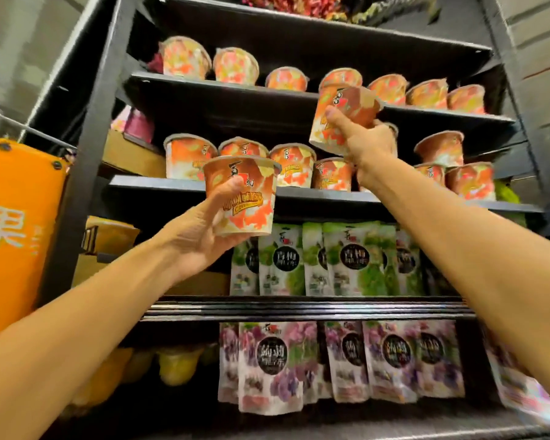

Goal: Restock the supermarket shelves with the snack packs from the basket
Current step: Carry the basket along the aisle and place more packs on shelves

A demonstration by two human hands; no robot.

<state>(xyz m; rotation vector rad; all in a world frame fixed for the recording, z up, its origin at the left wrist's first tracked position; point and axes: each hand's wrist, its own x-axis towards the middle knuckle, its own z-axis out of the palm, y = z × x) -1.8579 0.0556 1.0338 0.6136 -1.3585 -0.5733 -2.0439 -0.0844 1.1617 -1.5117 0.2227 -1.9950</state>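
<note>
We hold two snack cups up against the rack. The left cup (pixel 245 192) sits upright, rim up, in our left hand (pixel 197 239), thumb pressed on its printed front and fingers curled round the back and base; it hangs in front of the edge of the middle shelf (pixel 146 183). The right cup (pixel 346 106) is tilted in our right hand (pixel 369 144), thumb on its face and fingers wrapped behind, raised to the front edge of the upper shelf (pixel 219 87). Both arms are bare and stretched upward. Behind the left cup a row of like cups (pixel 189 160) stands on the middle shelf, with some at the right end stacked two high. Another row (pixel 235 66) lines the upper shelf, past the right cup. Below the middle shelf stand green pouches (pixel 350 258), packed side by side, and under them purple pouches (pixel 277 360), some overlapping. At the left end of the rack sit brown boxes (pixel 131 157), and beside the rack's left post is an orange panel (pixel 16 223) with white lettering. Low at the left lie yellow tubs (pixel 178 363), too blurred to read.
</note>
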